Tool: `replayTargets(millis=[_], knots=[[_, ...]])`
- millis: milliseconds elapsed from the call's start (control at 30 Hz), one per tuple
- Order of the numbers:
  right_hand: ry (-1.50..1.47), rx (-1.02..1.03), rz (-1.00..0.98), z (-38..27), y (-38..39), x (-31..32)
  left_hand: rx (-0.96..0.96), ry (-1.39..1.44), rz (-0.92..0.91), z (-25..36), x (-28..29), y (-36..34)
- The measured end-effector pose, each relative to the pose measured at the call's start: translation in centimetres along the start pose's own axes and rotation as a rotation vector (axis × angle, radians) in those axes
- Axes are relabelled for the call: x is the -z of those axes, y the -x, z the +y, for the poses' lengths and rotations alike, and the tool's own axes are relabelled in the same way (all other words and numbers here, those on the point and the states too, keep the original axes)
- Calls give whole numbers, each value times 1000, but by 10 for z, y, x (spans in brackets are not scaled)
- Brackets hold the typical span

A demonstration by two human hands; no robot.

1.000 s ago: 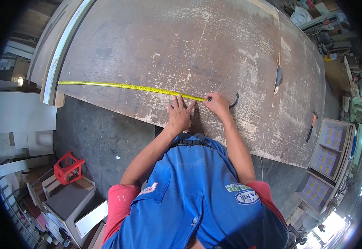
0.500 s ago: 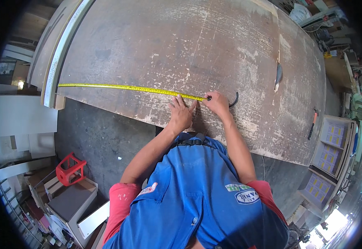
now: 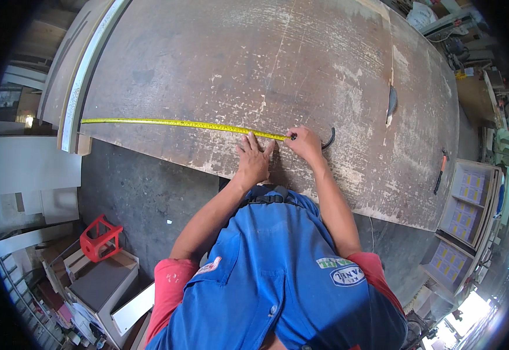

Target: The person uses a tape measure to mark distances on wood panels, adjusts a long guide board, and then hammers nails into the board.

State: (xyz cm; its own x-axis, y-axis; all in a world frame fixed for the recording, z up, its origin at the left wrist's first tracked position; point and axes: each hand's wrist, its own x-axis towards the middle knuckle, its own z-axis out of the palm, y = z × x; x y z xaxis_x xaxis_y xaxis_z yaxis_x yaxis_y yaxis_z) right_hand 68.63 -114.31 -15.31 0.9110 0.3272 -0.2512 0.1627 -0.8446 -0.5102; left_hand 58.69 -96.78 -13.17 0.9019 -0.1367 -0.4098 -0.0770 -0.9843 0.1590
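Note:
A yellow tape measure [image 3: 178, 123] lies drawn out across a worn brown work table [image 3: 196, 64]. Its far-left end reaches the pale raised strip [image 3: 81, 81] along the table's left side. My right hand [image 3: 305, 144] is closed round the dark case of the tape measure, which is mostly hidden by my fingers. With fingers spread on the table, my left hand [image 3: 254, 160] touches the blade's near edge just left of the case. A black strap loop [image 3: 331, 139] sticks out to the right of my right hand.
An orange-handled hammer [image 3: 441, 172] lies near the table's right end. A dark curved piece [image 3: 392, 100] rests by a crack in the surface. Below left, a red plastic stool [image 3: 101, 239] sits by boxes. Shelves with packages [image 3: 467, 192] stand at right.

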Motion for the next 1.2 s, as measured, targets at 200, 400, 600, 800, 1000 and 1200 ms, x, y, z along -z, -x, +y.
replayTargets(millis=[200, 400, 600, 800, 1000, 1200], knots=[[-5, 2, 18, -1, 0, -1, 24, -25, 1, 2, 1, 0], [-3, 1, 2, 0, 0, 0, 55, -28, 40, 4, -2, -1], [18, 2, 14, 1, 0, -3, 76, -33, 2, 9, 5, -2], [22, 38, 49, 1, 2, -5, 94, -39, -5, 11, 3, -3], [-7, 53, 35, -6, 1, 1, 114, -44, -21, 11, 2, -7], [20, -21, -50, -15, -8, 6, 130, -96, 1, 11, -3, -11]])
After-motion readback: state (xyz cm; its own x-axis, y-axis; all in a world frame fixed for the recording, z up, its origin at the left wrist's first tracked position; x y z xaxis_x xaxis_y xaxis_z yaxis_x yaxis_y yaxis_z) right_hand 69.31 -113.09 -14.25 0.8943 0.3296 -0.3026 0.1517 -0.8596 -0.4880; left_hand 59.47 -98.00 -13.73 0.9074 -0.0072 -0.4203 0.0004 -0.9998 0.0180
